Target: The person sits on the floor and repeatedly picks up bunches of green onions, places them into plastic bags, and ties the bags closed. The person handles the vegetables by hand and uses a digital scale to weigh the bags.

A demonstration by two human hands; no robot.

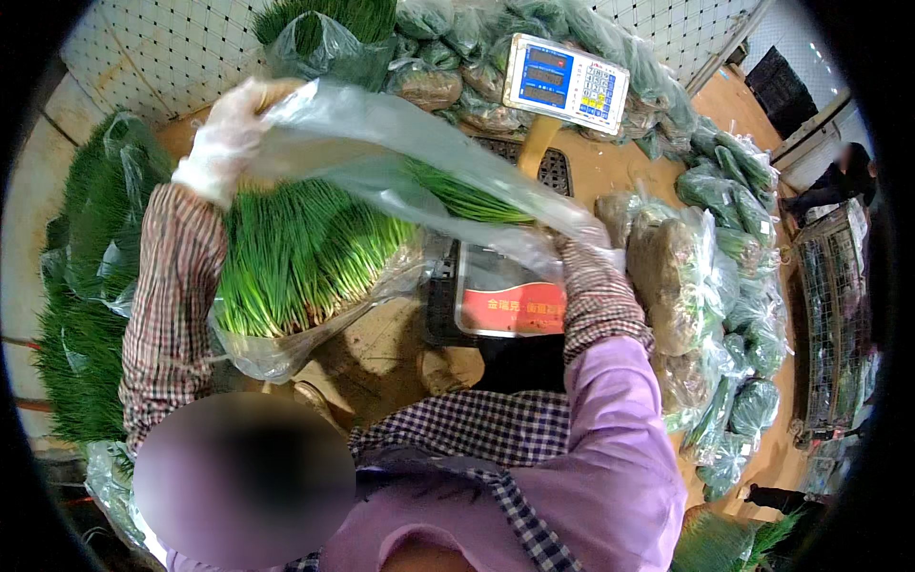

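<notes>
A long clear plastic bag [381, 143] stretches between my hands. Its far left end is pinched in my left hand [229, 138], which wears a whitish glove. At the other end my right hand [581, 234] is closed around the pale root ends of a bunch of chives [467, 198]; film blurs its fingers. The bunch points left, with the bag lying over and around it. Below the bag a large pile of chives [310, 253] rests in an opened plastic wrapper, root ends toward the right. Beneath my right forearm is the scale's platform [505, 296], dark with a red label.
The scale's display [567, 83] stands on a yellowish post beyond my hands. Filled plastic bags of greens [705, 315] are stacked along the right, and more bags [467, 48] line the far wall. Tall chives [95, 229] stand at left. A wire cart [834, 315] and a person [843, 181] are far right.
</notes>
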